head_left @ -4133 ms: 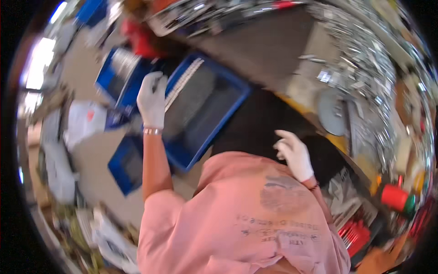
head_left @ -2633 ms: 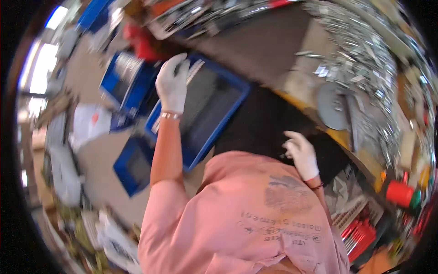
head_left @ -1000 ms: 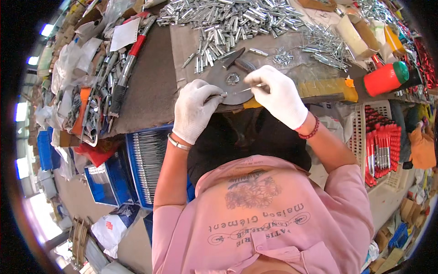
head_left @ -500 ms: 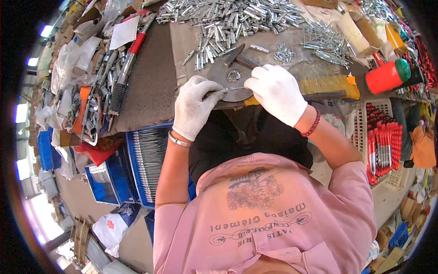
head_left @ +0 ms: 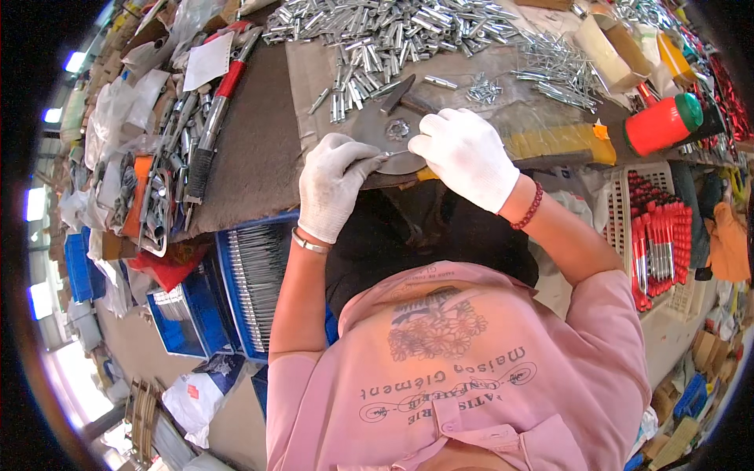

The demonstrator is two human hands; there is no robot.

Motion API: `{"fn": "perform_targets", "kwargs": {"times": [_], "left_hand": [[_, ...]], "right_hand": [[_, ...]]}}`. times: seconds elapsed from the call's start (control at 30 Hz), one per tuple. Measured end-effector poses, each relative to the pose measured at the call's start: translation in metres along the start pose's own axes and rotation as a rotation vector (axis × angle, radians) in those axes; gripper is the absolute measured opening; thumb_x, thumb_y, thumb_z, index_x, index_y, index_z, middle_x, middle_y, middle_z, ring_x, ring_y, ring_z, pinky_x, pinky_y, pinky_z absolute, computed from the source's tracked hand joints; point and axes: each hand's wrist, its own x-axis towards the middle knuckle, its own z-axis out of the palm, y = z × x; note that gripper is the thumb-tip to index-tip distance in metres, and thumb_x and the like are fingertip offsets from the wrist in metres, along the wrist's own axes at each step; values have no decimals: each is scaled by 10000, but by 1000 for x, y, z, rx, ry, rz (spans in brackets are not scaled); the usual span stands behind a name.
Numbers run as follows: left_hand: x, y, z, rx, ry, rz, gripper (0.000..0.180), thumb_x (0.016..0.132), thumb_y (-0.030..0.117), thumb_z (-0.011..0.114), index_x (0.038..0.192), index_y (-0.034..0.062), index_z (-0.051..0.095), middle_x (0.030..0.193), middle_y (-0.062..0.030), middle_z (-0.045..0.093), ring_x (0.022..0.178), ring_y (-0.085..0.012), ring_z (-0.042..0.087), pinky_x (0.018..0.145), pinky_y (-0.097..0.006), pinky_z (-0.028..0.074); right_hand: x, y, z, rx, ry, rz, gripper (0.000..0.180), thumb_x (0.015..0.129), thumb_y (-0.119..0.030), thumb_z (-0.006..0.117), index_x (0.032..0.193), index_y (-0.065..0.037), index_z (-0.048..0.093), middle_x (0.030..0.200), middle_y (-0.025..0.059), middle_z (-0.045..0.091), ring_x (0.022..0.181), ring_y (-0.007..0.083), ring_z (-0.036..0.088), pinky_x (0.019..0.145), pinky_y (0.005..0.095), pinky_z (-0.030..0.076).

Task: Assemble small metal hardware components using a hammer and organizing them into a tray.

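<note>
Shows bright windows (head_left: 35, 204) along the left edge and heaped tools (head_left: 145, 196) upper left. Includes blue crates (head_left: 216, 334) with metal rods (head_left: 259, 290) lower left. Spreads into a brown worktable (head_left: 251, 133) under silver tubes (head_left: 400, 35) at upper centre. Pinches a small metal piece (head_left: 388, 155) in the left hand (head_left: 334, 184), over a grey disc (head_left: 367, 125) beside a hammer (head_left: 398, 93). Has the right hand (head_left: 465, 157) narrow at the piece's right end; cannot tell whether gripping. Adds a red bottle (head_left: 653, 128) upper right, a white basket (head_left: 618, 228) of red-handled tools (head_left: 650, 251) below.
</note>
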Motion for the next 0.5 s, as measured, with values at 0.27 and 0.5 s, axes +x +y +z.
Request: {"fn": "perform_targets", "kwargs": {"times": [0.27, 0.5], "left_hand": [[1, 2, 1, -24, 9, 14, 117, 813, 67, 844, 920, 70, 794, 885, -98, 681, 851, -281, 691, 755, -372, 543], [6, 10, -7, 70, -55, 57, 94, 828, 72, 832, 913, 73, 793, 881, -102, 681, 852, -291, 681, 766, -383, 531]], "right_hand": [[0, 0, 1, 59, 55, -35, 92, 794, -96, 698, 863, -148, 666, 886, 49, 578, 859, 267, 613, 768, 402, 525], [-4, 0, 4, 57, 43, -38, 134, 846, -153, 650, 957, -166, 724, 921, 27, 586, 906, 240, 630, 799, 395, 528]]}}
